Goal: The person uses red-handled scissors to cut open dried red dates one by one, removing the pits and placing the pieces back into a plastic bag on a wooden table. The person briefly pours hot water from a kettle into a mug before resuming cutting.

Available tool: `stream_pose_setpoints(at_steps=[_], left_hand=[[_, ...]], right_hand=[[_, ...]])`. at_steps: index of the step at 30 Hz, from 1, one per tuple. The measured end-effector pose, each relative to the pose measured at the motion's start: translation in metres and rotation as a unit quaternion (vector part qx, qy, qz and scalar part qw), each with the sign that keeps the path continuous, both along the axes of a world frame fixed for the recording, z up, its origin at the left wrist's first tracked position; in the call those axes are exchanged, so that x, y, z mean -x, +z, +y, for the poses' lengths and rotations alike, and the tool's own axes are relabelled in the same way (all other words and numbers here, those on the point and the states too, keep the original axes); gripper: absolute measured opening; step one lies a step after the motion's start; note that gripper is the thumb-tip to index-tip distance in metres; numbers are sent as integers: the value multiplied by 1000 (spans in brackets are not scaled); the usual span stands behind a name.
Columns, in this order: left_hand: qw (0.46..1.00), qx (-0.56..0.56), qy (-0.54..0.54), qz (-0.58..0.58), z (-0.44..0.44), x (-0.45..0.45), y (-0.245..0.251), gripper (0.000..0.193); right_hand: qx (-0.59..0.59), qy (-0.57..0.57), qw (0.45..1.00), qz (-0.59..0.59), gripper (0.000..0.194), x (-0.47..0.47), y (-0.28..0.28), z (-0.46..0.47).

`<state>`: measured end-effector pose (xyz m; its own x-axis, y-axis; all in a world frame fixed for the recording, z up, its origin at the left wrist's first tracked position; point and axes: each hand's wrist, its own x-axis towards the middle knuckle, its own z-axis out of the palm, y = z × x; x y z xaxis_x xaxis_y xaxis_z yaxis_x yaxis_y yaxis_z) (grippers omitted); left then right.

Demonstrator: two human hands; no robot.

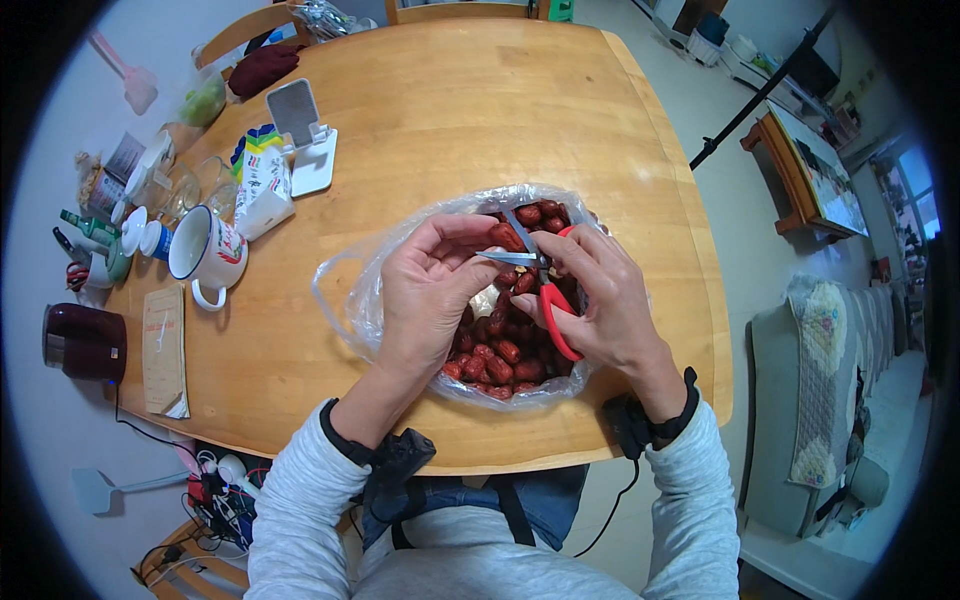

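My left hand (442,274) pinches one dried red date (508,236) between thumb and fingers. My right hand (592,289) grips a pair of red-handled scissors (556,319), thumb and fingers on the handle loops. The scissors' blades (510,258) stand apart, one on either side of the date's right end. Whether they touch its skin I cannot tell. Below both hands lies a clear plastic bag (367,300), spread wide around a heap of dried red dates (499,367). A small pale patch (486,300) shows among the dates, partly hidden by my hands.
To the left are an enamel mug (208,255), a tissue pack (264,187), a white phone stand (313,161), glass cups (217,187), a notebook (163,349) and a dark electric kettle (86,341). A cable (615,517) hangs from my right wrist device. The wooden table (480,97) ends close to my waist.
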<state>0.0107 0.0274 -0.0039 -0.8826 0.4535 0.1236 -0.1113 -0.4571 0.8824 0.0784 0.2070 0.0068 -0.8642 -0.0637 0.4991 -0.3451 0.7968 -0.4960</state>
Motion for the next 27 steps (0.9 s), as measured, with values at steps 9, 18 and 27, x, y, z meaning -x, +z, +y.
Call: stream_pose_setpoints(at_steps=[9,18,27], left_hand=[[999,15,27,-25,3,-3,5,41],[998,-5,16,-58,0,-3,7,40],[999,-25,3,-48,-3,1,9,33]], right_hand=[[-3,-4,1000,0,48,-2,-2,1],[-50,-26,998,24,52,-5,-1,-2],[-65,-33,996,48,54,-5,-6,-2]])
